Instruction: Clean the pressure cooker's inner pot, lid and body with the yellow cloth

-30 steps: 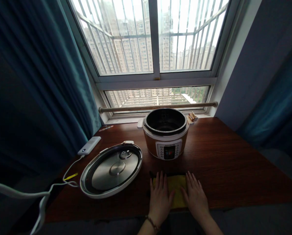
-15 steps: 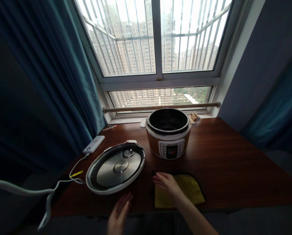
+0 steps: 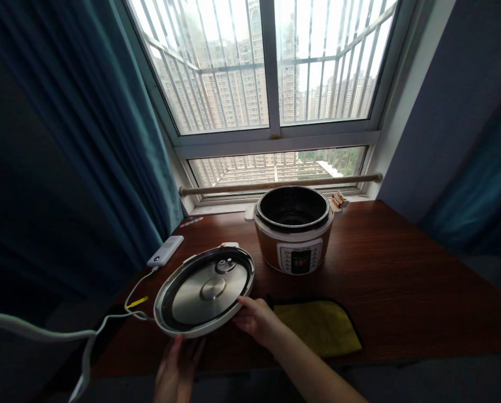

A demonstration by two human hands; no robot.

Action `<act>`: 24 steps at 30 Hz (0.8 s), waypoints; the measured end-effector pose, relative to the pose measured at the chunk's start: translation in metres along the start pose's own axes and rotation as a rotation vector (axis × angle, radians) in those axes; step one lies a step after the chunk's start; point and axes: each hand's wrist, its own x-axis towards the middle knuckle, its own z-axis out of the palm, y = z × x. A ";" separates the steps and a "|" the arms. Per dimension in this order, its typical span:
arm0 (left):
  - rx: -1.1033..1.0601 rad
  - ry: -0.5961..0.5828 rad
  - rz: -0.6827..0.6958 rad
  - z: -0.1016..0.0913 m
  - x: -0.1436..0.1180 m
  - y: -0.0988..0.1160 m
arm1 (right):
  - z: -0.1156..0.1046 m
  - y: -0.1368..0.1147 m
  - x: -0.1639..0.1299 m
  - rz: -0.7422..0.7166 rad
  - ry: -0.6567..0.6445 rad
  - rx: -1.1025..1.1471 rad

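An upturned pressure cooker lid [image 3: 213, 288], steel inside with a black sealing ring and white rim, lies on the near left of the table. My right hand [image 3: 256, 322] grips its right near edge, thumb on top of the rim and fingers underneath. At the near edge, my left hand [image 3: 175, 364] has its thumb against the rim and its other fingers partly hidden below. Behind and to the right stands the electric pressure cooker [image 3: 294, 238], uncovered, its dark inner pot showing. A folded yellow cloth with dark edging [image 3: 321, 327] lies beside my right forearm.
A white power bank [image 3: 165, 251] with a white cable [image 3: 128, 294] sits left of the lid, near a yellow strip [image 3: 137, 303]. The brown wooden table [image 3: 384, 268] runs up to a barred window; a blue curtain [image 3: 120, 140] hangs at the left.
My right hand has moved left from over the yellow cloth onto the lid's rim. My left hand has shifted left to the lid's near edge. The view has shifted slightly.
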 end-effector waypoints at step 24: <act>0.030 0.026 0.002 0.011 -0.004 0.005 | 0.004 0.006 0.014 -0.009 -0.020 0.136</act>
